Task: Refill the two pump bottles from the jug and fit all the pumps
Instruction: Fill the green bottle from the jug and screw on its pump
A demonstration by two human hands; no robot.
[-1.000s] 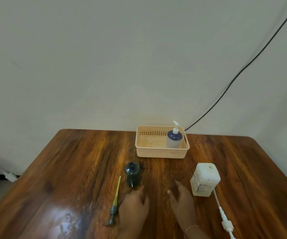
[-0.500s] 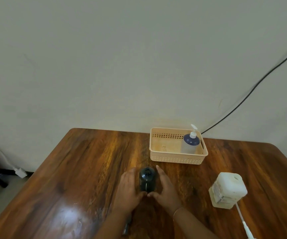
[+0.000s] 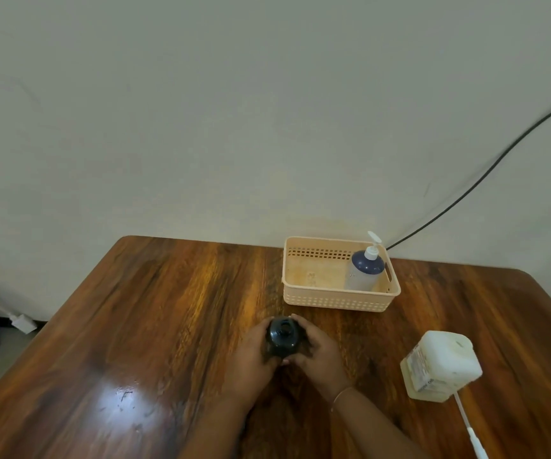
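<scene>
A dark pump bottle (image 3: 283,337) with no pump on its open neck stands upright on the wooden table (image 3: 168,309). My left hand (image 3: 251,362) and my right hand (image 3: 320,354) wrap around its sides. A white jug (image 3: 441,366) stands at the right, uncapped as far as I can tell. A white pump with a long tube (image 3: 467,425) lies in front of the jug. A second bottle (image 3: 365,270), blue-topped with a white pump fitted, stands in the beige basket (image 3: 333,301). The grey pump with its yellow tube is hidden under my left arm.
A black cable (image 3: 486,173) runs down the wall to behind the basket. A white plug (image 3: 22,323) lies on the floor past the table's left edge. The table's right edge is near the jug.
Both hands went from flat on the table to closing around the dark bottle. My view has shifted left, so the jug and basket sit further right in frame.
</scene>
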